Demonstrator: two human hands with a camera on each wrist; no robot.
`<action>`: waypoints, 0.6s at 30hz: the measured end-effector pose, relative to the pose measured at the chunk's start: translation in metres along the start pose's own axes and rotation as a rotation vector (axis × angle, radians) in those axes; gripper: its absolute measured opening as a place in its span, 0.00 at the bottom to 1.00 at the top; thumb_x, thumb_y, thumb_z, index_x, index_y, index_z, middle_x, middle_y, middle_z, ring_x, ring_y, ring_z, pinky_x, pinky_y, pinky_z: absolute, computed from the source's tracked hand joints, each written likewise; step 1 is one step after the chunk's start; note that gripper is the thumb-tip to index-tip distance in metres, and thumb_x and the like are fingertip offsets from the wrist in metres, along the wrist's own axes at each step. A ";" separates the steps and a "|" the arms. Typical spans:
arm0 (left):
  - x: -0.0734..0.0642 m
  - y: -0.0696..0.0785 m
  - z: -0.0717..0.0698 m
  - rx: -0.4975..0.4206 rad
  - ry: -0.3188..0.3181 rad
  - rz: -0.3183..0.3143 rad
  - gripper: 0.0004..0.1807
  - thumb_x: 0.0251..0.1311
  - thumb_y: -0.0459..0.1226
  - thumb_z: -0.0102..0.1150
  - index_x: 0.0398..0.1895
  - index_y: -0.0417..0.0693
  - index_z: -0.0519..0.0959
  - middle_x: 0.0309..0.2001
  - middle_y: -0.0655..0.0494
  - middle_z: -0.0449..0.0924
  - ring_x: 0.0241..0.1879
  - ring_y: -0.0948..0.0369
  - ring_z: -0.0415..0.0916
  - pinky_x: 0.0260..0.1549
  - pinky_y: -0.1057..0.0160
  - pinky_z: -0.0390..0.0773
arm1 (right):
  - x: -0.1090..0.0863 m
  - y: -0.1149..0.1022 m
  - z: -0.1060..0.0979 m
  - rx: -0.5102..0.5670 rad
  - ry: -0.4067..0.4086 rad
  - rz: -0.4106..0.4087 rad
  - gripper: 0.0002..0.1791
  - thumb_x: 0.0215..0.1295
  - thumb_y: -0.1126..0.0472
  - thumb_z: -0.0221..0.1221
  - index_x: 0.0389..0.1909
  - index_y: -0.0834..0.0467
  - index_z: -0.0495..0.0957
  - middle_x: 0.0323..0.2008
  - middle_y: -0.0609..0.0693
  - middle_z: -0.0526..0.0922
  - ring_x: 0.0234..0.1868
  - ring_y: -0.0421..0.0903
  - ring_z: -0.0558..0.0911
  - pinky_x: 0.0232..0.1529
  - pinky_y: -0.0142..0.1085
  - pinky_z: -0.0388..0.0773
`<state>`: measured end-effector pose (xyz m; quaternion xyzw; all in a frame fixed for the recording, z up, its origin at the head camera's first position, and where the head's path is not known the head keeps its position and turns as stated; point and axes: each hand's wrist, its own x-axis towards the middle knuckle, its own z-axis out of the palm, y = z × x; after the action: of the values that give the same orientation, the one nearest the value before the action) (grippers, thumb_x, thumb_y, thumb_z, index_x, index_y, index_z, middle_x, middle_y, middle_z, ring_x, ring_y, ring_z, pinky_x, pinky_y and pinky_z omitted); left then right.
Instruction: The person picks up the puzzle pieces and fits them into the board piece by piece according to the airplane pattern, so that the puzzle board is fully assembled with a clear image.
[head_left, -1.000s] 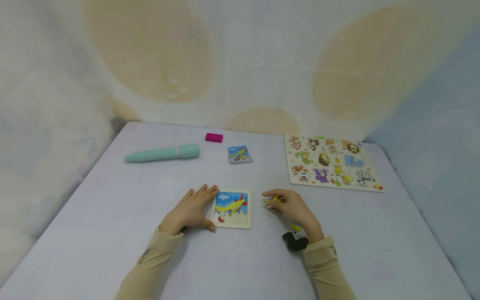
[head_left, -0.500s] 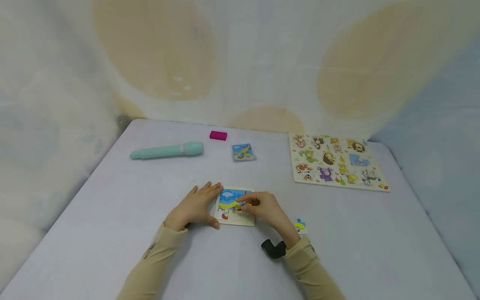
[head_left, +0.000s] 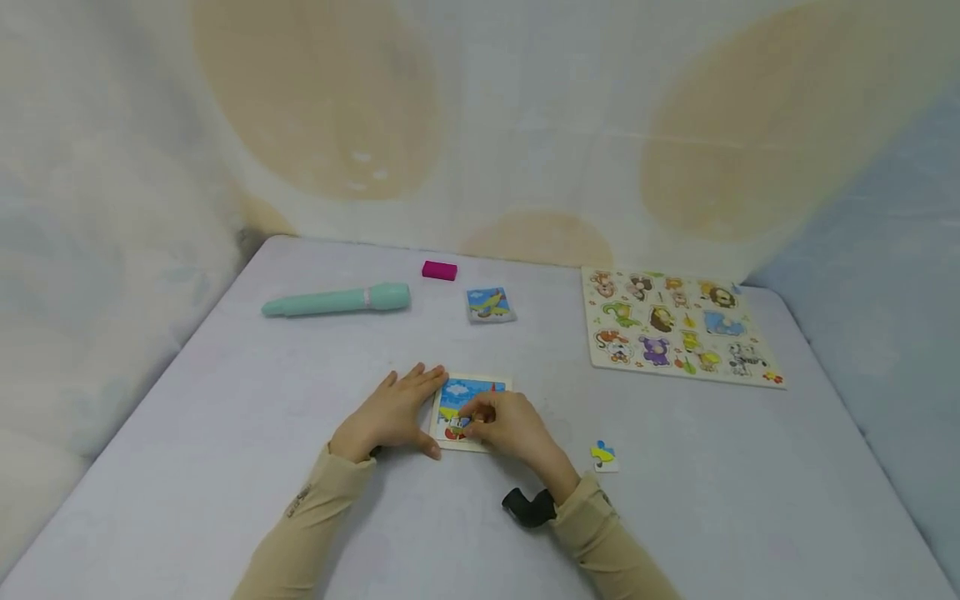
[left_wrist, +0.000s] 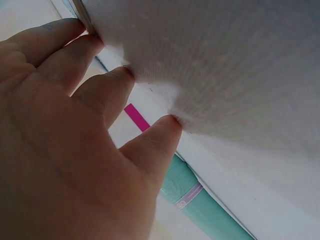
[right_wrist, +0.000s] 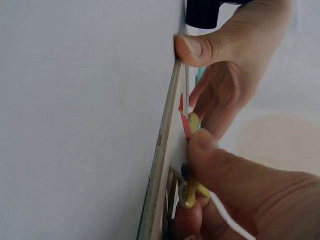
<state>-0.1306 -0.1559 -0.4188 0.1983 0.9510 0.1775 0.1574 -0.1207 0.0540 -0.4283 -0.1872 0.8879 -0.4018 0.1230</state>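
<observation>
A small jigsaw puzzle tray [head_left: 461, 446] with an airplane picture lies in front of me. My left hand [head_left: 390, 418] lies with fingers spread along its left side, fingertips at the upper corner and thumb at the lower corner. Over the tray, my right hand [head_left: 515, 429] pinches a yellow puzzle piece [right_wrist: 190, 192] between thumb and fingers, right at the tray's lower part in the right wrist view. The hand hides most of that piece in the head view. To the right lies a loose puzzle piece [head_left: 602, 456], blue, yellow and white.
A mint-green pen-shaped tube [head_left: 337, 300] and a magenta block [head_left: 439, 270] lie at the back left. Near them is a small square packet [head_left: 490, 305] with an airplane picture. An animal puzzle board [head_left: 678, 329] lies at the back right.
My right hand has picked up the puzzle piece from right of the tray and carried it left onto the tray's lower part. My left hand has stayed at the tray's left side.
</observation>
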 end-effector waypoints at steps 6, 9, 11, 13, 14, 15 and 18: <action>-0.002 0.002 -0.002 0.010 0.004 0.011 0.61 0.34 0.53 0.79 0.74 0.45 0.58 0.76 0.50 0.55 0.77 0.46 0.46 0.71 0.35 0.45 | -0.002 -0.002 0.005 -0.095 0.089 -0.017 0.07 0.52 0.59 0.71 0.32 0.55 0.86 0.30 0.46 0.81 0.30 0.38 0.72 0.30 0.28 0.69; -0.001 0.002 -0.002 0.011 0.002 0.009 0.61 0.34 0.52 0.79 0.74 0.45 0.58 0.76 0.50 0.54 0.77 0.46 0.46 0.71 0.35 0.45 | -0.002 -0.003 0.007 -0.100 0.099 0.004 0.08 0.52 0.58 0.72 0.33 0.54 0.86 0.26 0.45 0.76 0.28 0.39 0.70 0.28 0.29 0.66; -0.001 0.002 -0.003 0.012 0.002 0.010 0.61 0.34 0.52 0.79 0.74 0.45 0.58 0.76 0.50 0.54 0.77 0.46 0.46 0.71 0.35 0.45 | -0.002 -0.003 0.007 -0.079 0.096 0.035 0.09 0.52 0.58 0.72 0.33 0.55 0.85 0.22 0.44 0.73 0.26 0.39 0.69 0.27 0.28 0.63; 0.000 0.002 -0.003 0.008 0.001 0.011 0.61 0.34 0.52 0.79 0.74 0.45 0.57 0.76 0.50 0.54 0.77 0.46 0.46 0.71 0.35 0.44 | -0.002 -0.002 0.007 -0.055 0.092 0.054 0.10 0.52 0.59 0.72 0.33 0.57 0.83 0.20 0.44 0.70 0.23 0.39 0.67 0.25 0.28 0.61; 0.000 0.002 -0.002 0.010 0.001 0.014 0.61 0.35 0.53 0.79 0.74 0.45 0.57 0.76 0.50 0.54 0.77 0.46 0.46 0.71 0.35 0.44 | -0.002 -0.001 0.007 -0.044 0.087 0.056 0.10 0.52 0.59 0.71 0.34 0.57 0.83 0.20 0.44 0.70 0.23 0.39 0.67 0.24 0.27 0.61; 0.000 0.001 -0.002 0.011 -0.001 0.014 0.61 0.35 0.53 0.79 0.74 0.45 0.57 0.76 0.50 0.54 0.77 0.46 0.46 0.71 0.35 0.45 | -0.001 0.000 0.005 -0.028 0.075 0.057 0.11 0.53 0.59 0.71 0.35 0.57 0.82 0.21 0.44 0.71 0.23 0.39 0.68 0.25 0.27 0.62; -0.001 0.000 -0.003 0.024 -0.014 -0.001 0.62 0.35 0.53 0.79 0.75 0.46 0.56 0.76 0.51 0.53 0.77 0.46 0.45 0.71 0.35 0.45 | -0.001 0.006 -0.002 0.073 -0.007 0.026 0.12 0.58 0.59 0.67 0.42 0.59 0.81 0.26 0.46 0.77 0.27 0.39 0.72 0.28 0.27 0.69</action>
<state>-0.1308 -0.1571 -0.4162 0.2011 0.9519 0.1648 0.1620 -0.1221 0.0592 -0.4314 -0.1722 0.8747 -0.4315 0.1379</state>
